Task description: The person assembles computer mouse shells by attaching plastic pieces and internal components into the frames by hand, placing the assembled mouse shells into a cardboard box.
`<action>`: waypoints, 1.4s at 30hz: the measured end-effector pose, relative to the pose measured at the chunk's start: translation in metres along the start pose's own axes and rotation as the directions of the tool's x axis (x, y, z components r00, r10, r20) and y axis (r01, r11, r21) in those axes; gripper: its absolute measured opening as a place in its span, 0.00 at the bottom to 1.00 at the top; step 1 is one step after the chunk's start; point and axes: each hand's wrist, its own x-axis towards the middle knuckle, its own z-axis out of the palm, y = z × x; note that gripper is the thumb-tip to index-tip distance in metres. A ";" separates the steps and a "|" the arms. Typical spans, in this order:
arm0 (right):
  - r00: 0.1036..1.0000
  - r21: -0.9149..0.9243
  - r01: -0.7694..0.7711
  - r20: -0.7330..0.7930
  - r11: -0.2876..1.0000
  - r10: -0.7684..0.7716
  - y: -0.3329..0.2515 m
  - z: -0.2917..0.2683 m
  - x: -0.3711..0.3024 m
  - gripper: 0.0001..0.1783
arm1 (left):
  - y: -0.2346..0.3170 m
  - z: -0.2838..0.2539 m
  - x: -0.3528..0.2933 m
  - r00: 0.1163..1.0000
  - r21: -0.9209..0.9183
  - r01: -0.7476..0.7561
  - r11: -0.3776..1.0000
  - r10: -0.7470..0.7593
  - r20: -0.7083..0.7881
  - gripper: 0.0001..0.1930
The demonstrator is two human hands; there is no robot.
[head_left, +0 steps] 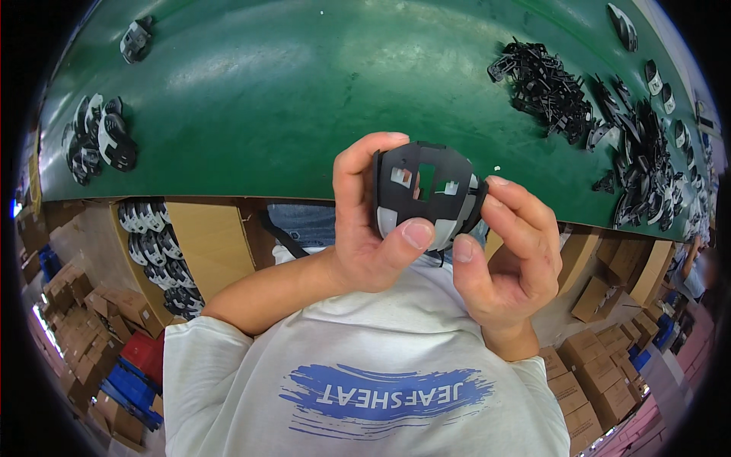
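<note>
In the head view, the black-and-white shell (426, 209) is held up at the green surface's (266, 129) near edge. The left hand (362, 236) clasps one side; the right hand (518, 259) pinches the other. It looks light, stiff, slightly slick, its thin cutouts breakable; best gripped by the outer rim.

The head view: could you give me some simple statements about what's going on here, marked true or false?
1. The left hand holds a black-and-white shell. True.
2. The right hand hangs far from the shell. False: its fingertips are at the shell's edge.
3. Tangled black parts lie on the green table. True.
4. The person's shirt is black. False: it is mostly white.
</note>
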 end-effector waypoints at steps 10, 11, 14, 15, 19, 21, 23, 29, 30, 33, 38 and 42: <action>0.999 0.062 -0.001 -0.037 0.998 0.003 -0.008 -0.008 0.001 0.25 | -0.003 0.009 -0.003 0.997 -0.163 -0.074 0.984 0.072 -0.021 0.43; 1.000 0.046 0.016 -0.010 0.999 -0.015 -0.009 -0.010 0.002 0.25 | -0.005 0.008 -0.003 0.995 -0.147 -0.097 0.984 0.098 0.003 0.43; 0.997 0.048 0.002 -0.079 0.999 0.002 -0.009 -0.014 -0.002 0.26 | -0.003 0.006 -0.009 0.998 -0.034 -0.070 0.997 0.070 -0.006 0.49; 0.997 0.048 0.000 -0.080 0.999 0.004 -0.008 -0.016 -0.003 0.26 | 0.000 0.008 -0.009 0.998 0.030 -0.021 0.999 0.023 -0.052 0.54; 0.996 0.078 -0.033 -0.076 0.996 0.039 -0.011 -0.024 0.004 0.25 | 0.003 0.015 -0.005 0.975 0.032 0.096 0.995 -0.088 -0.202 0.56; 0.998 0.074 -0.034 0.052 0.997 0.030 -0.013 -0.017 0.009 0.24 | -0.006 0.008 -0.002 0.995 -0.143 -0.088 0.986 0.094 0.034 0.44; 0.998 0.078 -0.047 0.045 0.996 0.043 -0.014 -0.015 0.010 0.23 | -0.006 0.011 -0.003 0.996 -0.130 -0.077 0.988 0.081 0.028 0.43; 0.995 0.024 -0.061 0.078 0.998 0.059 -0.009 -0.013 0.004 0.24 | -0.004 0.005 -0.006 0.997 -0.023 -0.036 0.999 0.038 0.064 0.41; 0.997 0.045 -0.026 0.076 0.999 0.022 -0.005 -0.012 0.000 0.24 | -0.001 0.009 -0.008 1.000 -0.109 0.016 0.994 -0.014 0.022 0.40; 0.995 0.281 -0.102 0.038 0.954 0.095 0.015 -0.003 -0.010 0.21 | -0.001 0.010 -0.013 0.983 -0.124 0.178 0.976 -0.183 -0.033 0.38; 0.801 0.805 -0.464 0.203 0.370 0.563 0.011 0.017 -0.011 0.55 | 0.017 0.012 -0.004 0.874 -0.277 0.486 0.829 -0.467 0.135 0.36; 0.797 0.753 -0.584 0.460 0.304 0.391 0.022 0.014 -0.011 0.56 | 0.017 0.017 -0.006 0.848 -0.276 0.530 0.802 -0.497 0.185 0.38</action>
